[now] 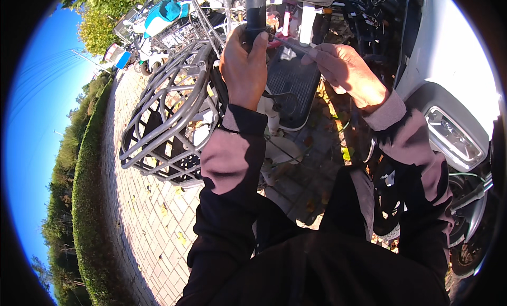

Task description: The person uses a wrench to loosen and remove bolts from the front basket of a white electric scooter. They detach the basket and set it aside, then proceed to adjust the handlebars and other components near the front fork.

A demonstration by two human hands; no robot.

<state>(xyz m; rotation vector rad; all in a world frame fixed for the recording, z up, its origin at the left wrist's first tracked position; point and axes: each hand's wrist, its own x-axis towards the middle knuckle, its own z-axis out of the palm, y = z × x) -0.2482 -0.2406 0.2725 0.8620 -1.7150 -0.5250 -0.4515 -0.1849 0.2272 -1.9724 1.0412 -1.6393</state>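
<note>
My left hand (244,68) is closed around an upright black tube (255,10), with the thumb resting along its side. My right hand (346,71) pinches a thin metal rod-like tool (290,44) between thumb and fingertips. The rod points left toward the tube, near the left thumb; whether its tip touches anything there I cannot make out. Below and between the hands lies a black ribbed footboard (290,89). Just left of my left wrist is a dark grey slatted basket (165,133).
At the right stands a white vehicle body panel (449,47) with a headlamp (451,132). Several parked bikes and scooters crowd the top, one with a teal cover (168,10). Brick paving (158,237) with fallen leaves runs along a trimmed hedge (87,211) at the left.
</note>
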